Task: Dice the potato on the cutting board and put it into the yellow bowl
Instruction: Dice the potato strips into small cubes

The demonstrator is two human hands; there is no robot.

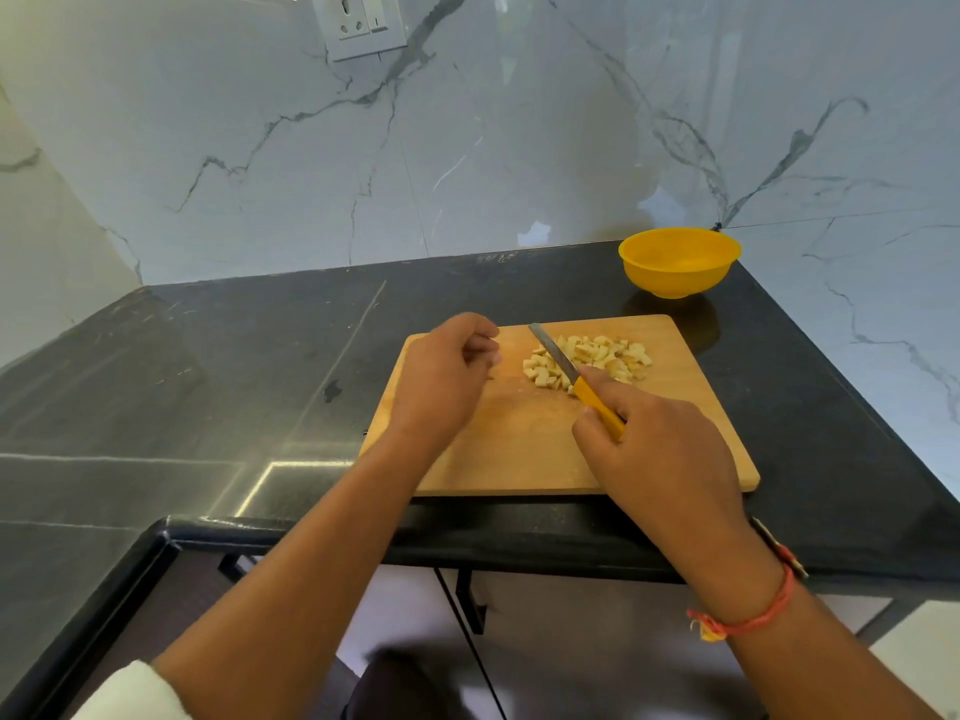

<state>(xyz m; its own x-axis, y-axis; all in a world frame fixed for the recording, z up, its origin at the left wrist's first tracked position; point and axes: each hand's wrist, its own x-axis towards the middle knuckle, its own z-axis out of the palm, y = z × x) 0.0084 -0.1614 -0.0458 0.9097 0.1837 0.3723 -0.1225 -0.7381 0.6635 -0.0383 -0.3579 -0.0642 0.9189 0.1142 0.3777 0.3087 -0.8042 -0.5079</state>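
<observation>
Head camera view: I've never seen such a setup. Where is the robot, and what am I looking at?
No robot here: a person wears one camera on the head, looking down at their own hands. On the dark counter lies a wooden cutting board with a heap of diced potato. The right hand grips a yellow-handled knife, blade over the pieces. The left hand hovers above the board, loosely curled, holding nothing visible. The yellow bowl stands beyond the board, with no potato showing inside.
</observation>
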